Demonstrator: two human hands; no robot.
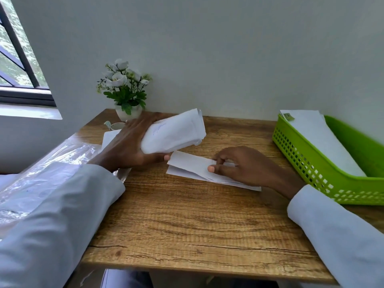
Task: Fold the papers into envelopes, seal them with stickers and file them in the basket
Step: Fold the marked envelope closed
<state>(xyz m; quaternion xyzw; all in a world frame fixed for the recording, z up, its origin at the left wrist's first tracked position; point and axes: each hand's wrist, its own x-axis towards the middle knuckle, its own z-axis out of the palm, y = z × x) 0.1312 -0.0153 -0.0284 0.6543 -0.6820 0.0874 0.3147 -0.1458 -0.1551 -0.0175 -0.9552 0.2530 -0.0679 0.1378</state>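
Two grips: left hand (128,146) round paper bundle (174,132); right hand (245,165) pinching folded paper (193,165) (on table (187,225))

bare near table (187,225), green basket (311,163) right, potted plant (126,94) rear-left

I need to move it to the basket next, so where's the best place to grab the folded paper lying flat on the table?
Take the folded paper at its free left end, coming in from the left. The right hand covers the right end, and the left end's layers sit slightly lifted off the table, so a thumb-and-finger pinch probably slides in there.
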